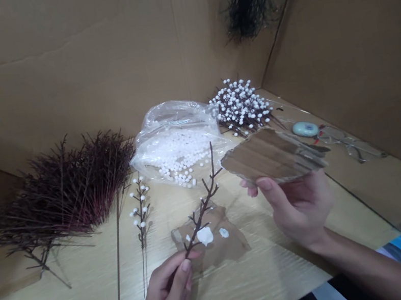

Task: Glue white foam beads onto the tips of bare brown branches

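Pinch of left fingers [183,272] on twig [203,205], right fingers [272,191] on torn cardboard [260,157]: apparently positioning, calling for steadiness near white blobs [205,236].

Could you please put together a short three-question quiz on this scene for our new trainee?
1. Which hand holds the brown twig?
2. True or false: the right hand is holding a pair of scissors.
3. Fill in the blank: the clear plastic bag contains many small balls that are ____ in colour.

Key:
1. The left hand.
2. False; it holds a torn piece of cardboard.
3. White.
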A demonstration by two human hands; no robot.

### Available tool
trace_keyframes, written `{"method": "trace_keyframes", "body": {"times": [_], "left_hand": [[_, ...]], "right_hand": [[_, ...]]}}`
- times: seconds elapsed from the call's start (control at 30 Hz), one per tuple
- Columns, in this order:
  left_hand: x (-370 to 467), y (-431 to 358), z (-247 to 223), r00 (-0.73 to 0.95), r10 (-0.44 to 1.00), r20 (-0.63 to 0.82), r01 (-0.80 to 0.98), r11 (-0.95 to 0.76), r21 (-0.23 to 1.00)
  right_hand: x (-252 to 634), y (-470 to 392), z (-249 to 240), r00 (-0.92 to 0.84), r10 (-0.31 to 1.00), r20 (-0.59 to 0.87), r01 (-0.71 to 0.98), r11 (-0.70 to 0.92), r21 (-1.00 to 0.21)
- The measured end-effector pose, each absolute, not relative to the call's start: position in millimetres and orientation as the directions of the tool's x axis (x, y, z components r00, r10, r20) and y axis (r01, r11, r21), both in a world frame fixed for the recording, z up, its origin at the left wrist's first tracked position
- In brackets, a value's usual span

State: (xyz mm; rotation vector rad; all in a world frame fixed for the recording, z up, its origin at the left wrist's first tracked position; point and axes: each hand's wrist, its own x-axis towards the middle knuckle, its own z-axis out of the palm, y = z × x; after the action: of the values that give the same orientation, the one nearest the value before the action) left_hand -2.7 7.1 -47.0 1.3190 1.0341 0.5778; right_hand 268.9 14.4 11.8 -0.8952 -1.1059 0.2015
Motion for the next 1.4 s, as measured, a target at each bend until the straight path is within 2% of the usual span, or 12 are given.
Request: {"method": "trace_keyframes", "body": {"times": [1.03,1.4], "left_hand": [[0,8,-39,0.443,0.845,-0.299,0.221,0.22,0.95],[2,8,-37,0.438,0.86,-0.263,0.236,0.172,0.956]], "right_hand": [[269,14,17,0.46,0.556,0.692,0.334,0.613,-0.716],[265,12,25,0.539,0.516,0.666,0.264,0.648,-0.715]]}}
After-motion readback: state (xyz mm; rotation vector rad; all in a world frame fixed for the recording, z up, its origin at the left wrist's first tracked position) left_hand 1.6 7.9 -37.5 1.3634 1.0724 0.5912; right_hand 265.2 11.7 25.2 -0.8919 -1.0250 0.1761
